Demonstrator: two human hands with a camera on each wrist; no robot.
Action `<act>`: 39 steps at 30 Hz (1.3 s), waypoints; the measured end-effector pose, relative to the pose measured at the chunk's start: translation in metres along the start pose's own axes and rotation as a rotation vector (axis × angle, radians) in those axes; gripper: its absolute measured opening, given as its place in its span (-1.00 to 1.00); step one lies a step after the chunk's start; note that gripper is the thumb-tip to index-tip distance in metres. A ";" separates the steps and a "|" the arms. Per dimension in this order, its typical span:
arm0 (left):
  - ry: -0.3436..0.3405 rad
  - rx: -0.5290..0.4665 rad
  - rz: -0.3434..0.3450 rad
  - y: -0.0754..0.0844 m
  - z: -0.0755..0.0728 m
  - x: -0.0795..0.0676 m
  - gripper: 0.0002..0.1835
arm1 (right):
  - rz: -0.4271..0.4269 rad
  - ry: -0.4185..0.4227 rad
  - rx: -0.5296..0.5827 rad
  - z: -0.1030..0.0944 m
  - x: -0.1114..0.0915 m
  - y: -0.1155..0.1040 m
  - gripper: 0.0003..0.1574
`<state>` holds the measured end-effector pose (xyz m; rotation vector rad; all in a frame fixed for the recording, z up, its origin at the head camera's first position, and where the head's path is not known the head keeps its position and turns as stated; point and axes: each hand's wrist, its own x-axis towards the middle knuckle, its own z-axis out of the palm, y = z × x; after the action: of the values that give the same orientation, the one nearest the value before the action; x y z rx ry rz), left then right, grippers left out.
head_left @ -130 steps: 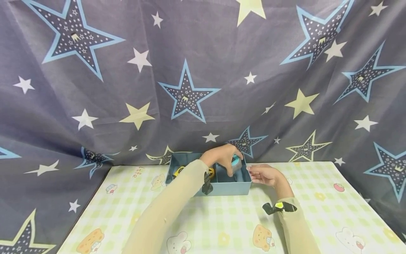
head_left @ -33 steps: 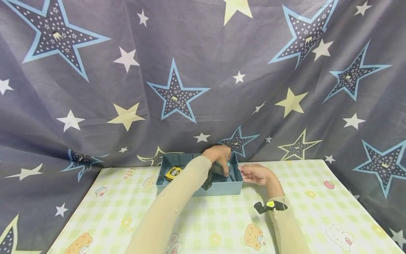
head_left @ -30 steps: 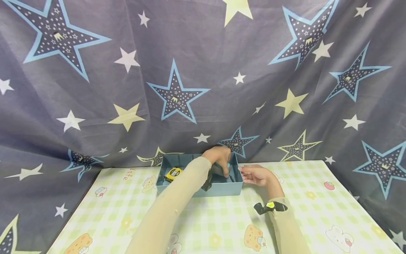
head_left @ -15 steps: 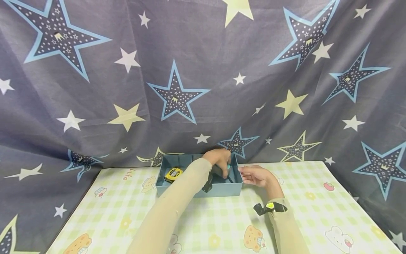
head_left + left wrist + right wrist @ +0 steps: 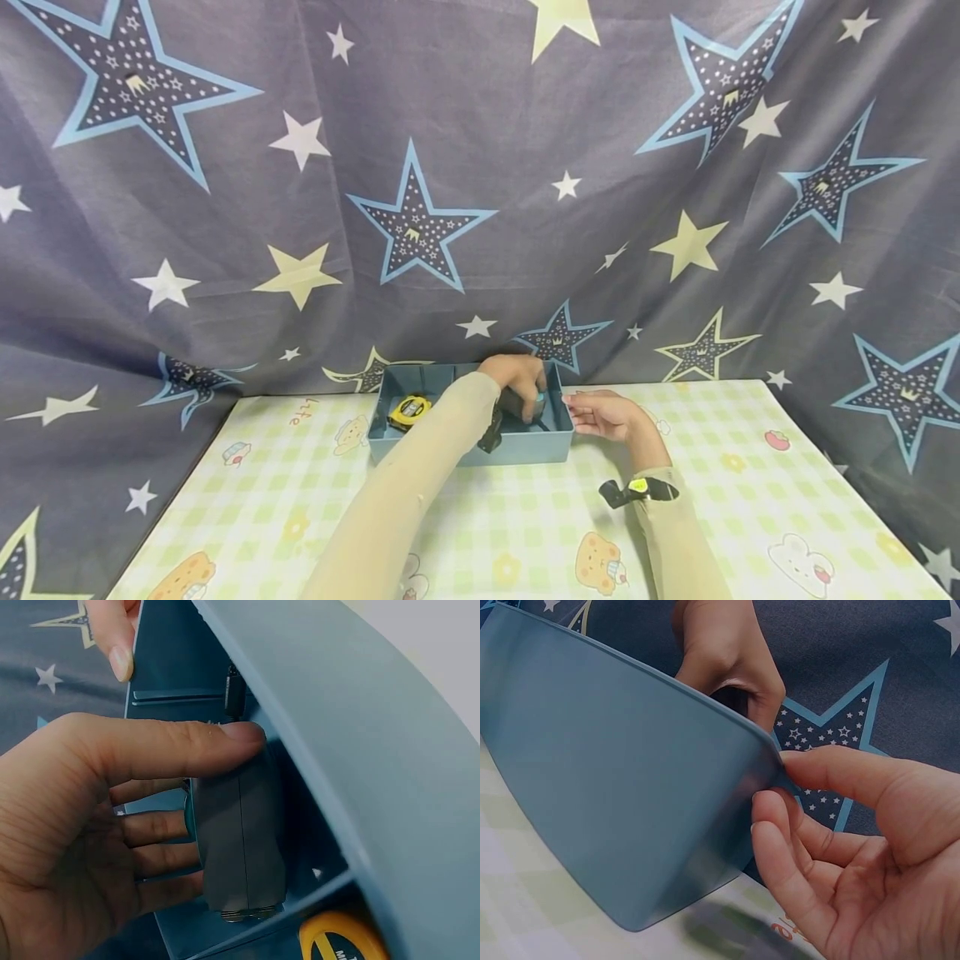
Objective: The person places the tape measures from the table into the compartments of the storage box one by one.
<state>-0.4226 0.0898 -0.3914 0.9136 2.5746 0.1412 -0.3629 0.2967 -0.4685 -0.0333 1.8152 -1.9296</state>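
In the head view, my left hand (image 5: 519, 379) reaches into the right-hand compartment of a blue-grey divided box (image 5: 525, 451). Thumb and fingers grip a dark grey rounded plastic device (image 5: 240, 840) with a centre seam and a teal side, seen best in the left wrist view. Its kind is not clear; the hand covers part of it. My right hand (image 5: 606, 414) is at the box's right end, its thumb and fingers pinching the rim near a corner, as the right wrist view shows. A yellow tape measure (image 5: 410, 410) lies in the left-hand compartment.
A slim black object (image 5: 235, 691) lies in the same compartment as the grey device. The box stands at the back of a table with a green checked cloth (image 5: 517, 508). Behind it hangs a dark star-patterned curtain (image 5: 480, 100).
Compared with about four seconds ago, the grey device sits lower in the compartment, its teal face turned less upward. Over the last second my left fingers shift slightly. The right hand stays on the rim.
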 end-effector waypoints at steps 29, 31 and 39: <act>-0.021 -0.160 0.057 -0.008 -0.014 -0.006 -0.44 | 0.000 0.006 0.022 -0.005 0.000 -0.002 -0.78; -0.015 -0.160 0.056 -0.008 -0.014 -0.007 -0.45 | 0.001 0.006 0.024 -0.005 0.001 -0.002 -0.79; 0.020 -0.159 0.035 -0.011 -0.011 -0.006 -0.49 | 0.012 -0.001 0.030 -0.003 0.002 -0.001 -0.80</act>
<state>-0.4294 0.0783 -0.3815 0.9020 2.5235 0.3618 -0.3656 0.2986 -0.4688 -0.0131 1.7814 -1.9477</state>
